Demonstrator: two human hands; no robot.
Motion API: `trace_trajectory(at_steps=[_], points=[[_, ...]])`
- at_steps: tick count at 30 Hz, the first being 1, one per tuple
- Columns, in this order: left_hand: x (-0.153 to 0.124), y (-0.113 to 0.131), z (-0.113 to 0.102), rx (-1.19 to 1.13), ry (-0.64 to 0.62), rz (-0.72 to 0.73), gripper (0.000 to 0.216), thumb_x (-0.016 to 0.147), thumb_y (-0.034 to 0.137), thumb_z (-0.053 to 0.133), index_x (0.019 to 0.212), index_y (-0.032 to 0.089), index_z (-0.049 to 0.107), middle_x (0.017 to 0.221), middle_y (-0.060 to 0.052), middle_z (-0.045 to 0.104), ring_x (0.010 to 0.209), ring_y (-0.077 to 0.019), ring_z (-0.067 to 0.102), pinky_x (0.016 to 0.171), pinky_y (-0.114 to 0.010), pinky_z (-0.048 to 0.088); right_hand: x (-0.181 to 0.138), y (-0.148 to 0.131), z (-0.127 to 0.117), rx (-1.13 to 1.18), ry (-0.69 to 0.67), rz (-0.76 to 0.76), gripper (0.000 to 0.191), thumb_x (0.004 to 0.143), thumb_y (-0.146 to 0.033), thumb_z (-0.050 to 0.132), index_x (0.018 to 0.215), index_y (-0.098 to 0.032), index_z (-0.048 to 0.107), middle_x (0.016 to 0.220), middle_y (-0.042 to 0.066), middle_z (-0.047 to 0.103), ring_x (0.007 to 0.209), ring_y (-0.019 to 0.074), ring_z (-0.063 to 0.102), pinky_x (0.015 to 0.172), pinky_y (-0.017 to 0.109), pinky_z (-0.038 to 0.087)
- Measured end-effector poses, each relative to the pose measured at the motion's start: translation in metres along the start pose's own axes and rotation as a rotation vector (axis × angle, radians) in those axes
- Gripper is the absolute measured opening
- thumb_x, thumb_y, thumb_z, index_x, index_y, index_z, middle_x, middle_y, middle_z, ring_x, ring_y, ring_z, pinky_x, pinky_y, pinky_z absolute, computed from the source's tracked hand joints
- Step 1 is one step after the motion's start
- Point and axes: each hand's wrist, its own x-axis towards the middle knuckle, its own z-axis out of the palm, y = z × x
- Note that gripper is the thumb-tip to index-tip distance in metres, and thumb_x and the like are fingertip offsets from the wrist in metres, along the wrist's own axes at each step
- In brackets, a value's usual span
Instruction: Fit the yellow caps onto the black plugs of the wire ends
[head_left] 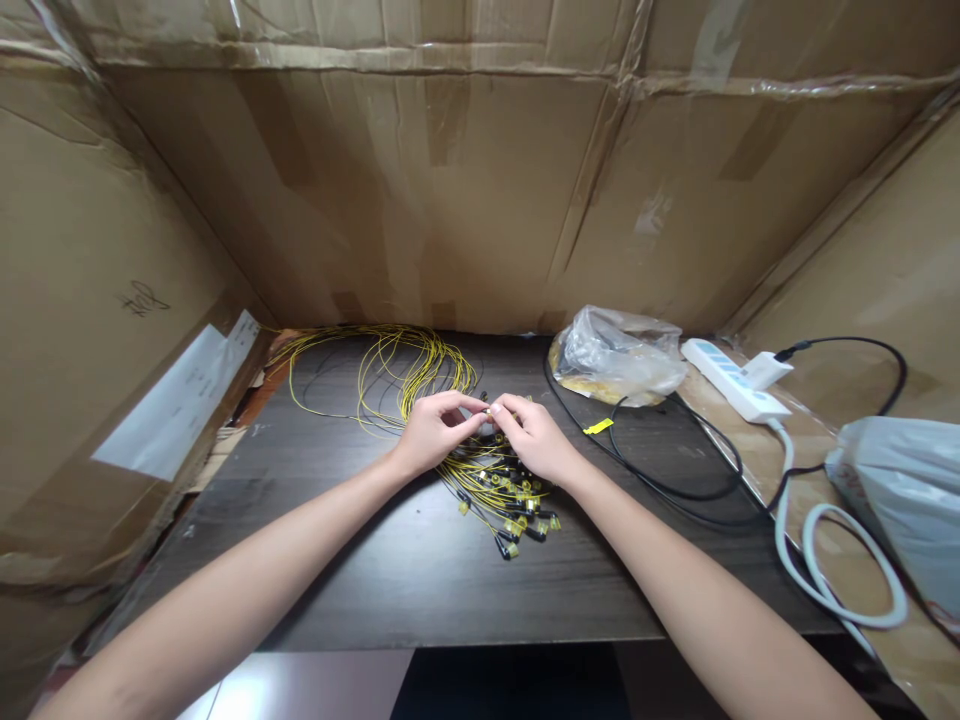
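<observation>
My left hand (435, 430) and my right hand (534, 435) meet over the middle of a dark wooden table (375, 570). Both pinch a small yellow connector (488, 409) at the end of a thin wire, fingertip to fingertip. Under the hands lies a bundle of yellow and black wires (397, 375), looped toward the back left. Their connector ends (514, 515), black with yellow tags, fan out just in front of my right hand.
Cardboard walls (465, 200) enclose the table on three sides. A crumpled plastic bag (619, 355) sits at the back right, a yellow tag (598, 427) on a black cable (660, 480) before it. A white power strip (733, 378), white cord (825, 570) and grey bag (900, 500) lie right.
</observation>
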Motion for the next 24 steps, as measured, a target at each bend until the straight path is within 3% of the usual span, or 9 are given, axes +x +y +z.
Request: trace_trajectory(at_steps=[4,9,16,21,24], points=[[-0.0001,0.0019,0.0003,0.015,0.010,-0.017,0.014,0.084,0.028,0.072,0.088,0.015,0.076,0.080,-0.004,0.074,0.055,-0.0084,0.056,0.052,-0.019,0.046,0.0000,-0.0016,-0.0010,-0.025,0.005,-0.011,0.032,0.102,-0.032,0.041,0.078,-0.020,0.059,0.076,0.003,0.064,0.076,0.0177,0.057,0.073,0.030,0.042],[-0.0001,0.0014,-0.0001,0.029,0.006,-0.020,0.015,0.085,0.028,0.071,0.090,0.015,0.076,0.079,-0.004,0.074,0.057,-0.0097,0.059,0.053,-0.020,0.047,-0.0001,-0.0031,-0.0024,-0.024,0.058,-0.025,0.014,0.094,-0.030,0.056,0.088,-0.020,0.062,0.086,0.003,0.067,0.082,0.0182,0.060,0.073,0.029,0.044],[-0.0007,0.0025,-0.0005,0.042,-0.014,0.023,0.013,0.085,0.027,0.071,0.089,0.015,0.076,0.079,-0.004,0.073,0.055,-0.0085,0.057,0.053,-0.020,0.046,0.0009,-0.0012,-0.0011,-0.029,-0.012,-0.006,0.036,0.102,-0.030,0.039,0.070,-0.020,0.056,0.071,0.002,0.062,0.071,0.0171,0.057,0.071,0.030,0.041],[-0.0004,0.0036,-0.0003,0.041,0.003,-0.004,0.013,0.085,0.027,0.070,0.089,0.015,0.075,0.080,-0.004,0.074,0.056,-0.0090,0.058,0.054,-0.020,0.047,-0.0001,-0.0032,-0.0017,0.005,0.051,-0.002,0.015,0.095,-0.031,0.055,0.088,-0.020,0.062,0.087,0.003,0.066,0.081,0.0180,0.059,0.074,0.029,0.043],[-0.0005,0.0027,-0.0008,0.031,0.003,-0.012,0.014,0.085,0.028,0.071,0.090,0.015,0.076,0.081,-0.004,0.074,0.056,-0.0088,0.058,0.054,-0.020,0.047,-0.0005,-0.0037,-0.0022,0.036,0.036,0.011,0.014,0.094,-0.031,0.055,0.087,-0.020,0.061,0.085,0.003,0.066,0.080,0.0180,0.059,0.073,0.029,0.043]])
